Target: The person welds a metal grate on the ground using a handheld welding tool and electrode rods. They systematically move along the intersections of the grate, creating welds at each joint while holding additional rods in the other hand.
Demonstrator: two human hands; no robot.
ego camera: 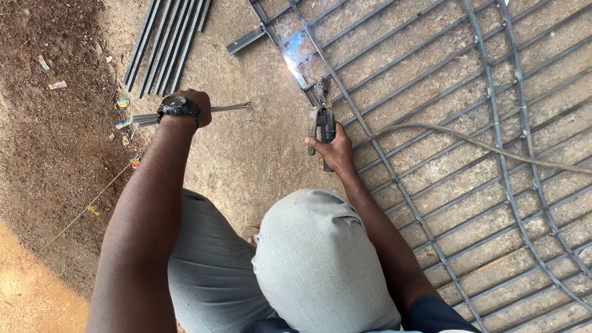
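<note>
- Right hand (pixel 335 147) clamped round the electrode holder (pixel 322 117), rod tip on the metal grille (pixel 468 123); arc spark (pixel 290 61) burning at the frame's edge bar.
- Holder's long axis runs up and away from the hand, slightly left; weld spot sits just beyond the tip. Right hand is far nearer to it than the left.
- Cable (pixel 468 140) trails off right across the grille.
- Left hand (pixel 191 106), wristwatch (pixel 179 106) on, fisted round a bundle of spare welding rods (pixel 231 108) lying crosswise, well left of the arc. Count unclear, probably several.
- Loose flat bars (pixel 163 43) stacked on the ground at the far left.
- Person is crouched, knees (pixel 314 246) below the hands.
</note>
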